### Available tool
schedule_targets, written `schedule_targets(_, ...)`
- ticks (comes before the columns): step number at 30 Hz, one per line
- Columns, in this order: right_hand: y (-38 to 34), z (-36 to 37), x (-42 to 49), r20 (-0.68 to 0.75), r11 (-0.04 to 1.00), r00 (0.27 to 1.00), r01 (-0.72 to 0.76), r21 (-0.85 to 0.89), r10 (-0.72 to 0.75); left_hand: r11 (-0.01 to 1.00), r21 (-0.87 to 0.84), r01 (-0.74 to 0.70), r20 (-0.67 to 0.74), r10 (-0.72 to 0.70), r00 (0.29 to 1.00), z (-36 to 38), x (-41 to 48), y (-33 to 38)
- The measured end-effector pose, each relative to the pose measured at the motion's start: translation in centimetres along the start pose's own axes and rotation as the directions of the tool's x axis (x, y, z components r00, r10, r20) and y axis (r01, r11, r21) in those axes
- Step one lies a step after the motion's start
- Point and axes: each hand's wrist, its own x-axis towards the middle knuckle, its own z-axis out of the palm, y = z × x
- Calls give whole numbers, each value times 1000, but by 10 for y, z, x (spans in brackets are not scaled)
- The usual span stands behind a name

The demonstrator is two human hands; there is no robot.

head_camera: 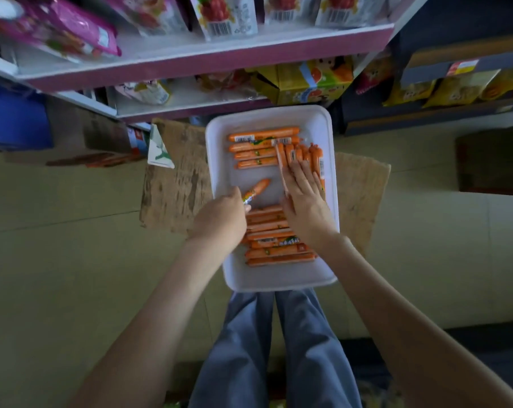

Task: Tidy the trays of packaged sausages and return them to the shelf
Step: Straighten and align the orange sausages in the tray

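One white tray [268, 114] is seen on cardboard [175, 178] below the shelf [196, 111], four sausages [258, 151] laid crosswise at its far end, one loose sausage [257, 189] pinched by the left hand [220, 220], the right hand [305, 201] pressed flat on a cluster [306, 153] by the right rim, bare floor left mid-tray.

I see my left hand [220, 219] pinching the end of one loose sausage [258, 188] over the white tray [320, 119], while my right hand [303, 198] lies flat on the row of sausages [314, 153] by its right wall.
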Motion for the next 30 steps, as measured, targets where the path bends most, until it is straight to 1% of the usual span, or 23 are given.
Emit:
schedule_targets(1,-7,-12,0,27,986,999,-31,162,27,996,-78,-32,-14,31,999,-9,-10,-2)
schedule_targets(2,-18,-28,-1,43,937,996,-93,337,83,985,-157,-66,-29,63,998,-18,-19,-4)
schedule_targets(4,-43,-64,-6,76,754,978,-199,626,194,940,-317,-126,-28,124,992,-35,-34,-4)
schedule_targets(5,-55,-83,-10,55,681,974,-193,707,219,910,-387,-147,-29,147,989,-43,-42,-3)
schedule_targets(7,-78,-120,-20,-26,622,976,-116,774,216,856,-477,-200,-59,196,979,-63,-58,3)
schedule_targets(9,-104,-159,-32,-76,622,982,-48,782,171,812,-518,-269,-83,266,960,-87,-78,13)
schedule_targets(11,-129,-198,-47,-120,656,985,11,754,121,778,-542,-317,-98,316,944,-111,-100,27)
schedule_targets(12,-143,-218,-55,-144,671,985,45,740,93,770,-537,-344,-129,328,936,-126,-113,36)
schedule_targets(14,-167,-251,-70,-200,700,979,120,704,33,725,-560,-400,-250,312,917,-152,-134,55)
schedule_targets(15,-181,-267,-79,-239,714,971,156,683,16,689,-567,-452,-333,310,890,-167,-149,65)
schedule_targets(17,-206,-294,-95,-320,716,947,218,664,9,651,-507,-565,-482,330,812,-196,-179,82)
schedule_targets(20,-241,-331,-115,-417,669,909,316,672,-10,660,-349,-665,-642,348,683,-230,-212,94)
schedule_targets(23,-269,-357,-134,-486,638,872,411,652,-65,680,-165,-714,-756,378,535,-256,-235,94)
schedule_targets(25,-283,-368,-145,-517,609,852,454,651,-83,673,-82,-735,-788,408,461,-270,-251,92)
schedule_targets(26,-289,-371,-149,-536,587,840,477,654,-85,667,-66,-742,-798,411,441,-276,-259,92)
schedule_targets(28,-300,-375,-156,-572,556,816,514,653,-82,655,-81,-752,-820,385,424,-280,-273,91)
schedule_targets(30,-308,-372,-161,-589,566,800,541,622,-117,641,-102,-761,-840,354,410,-277,-281,88)
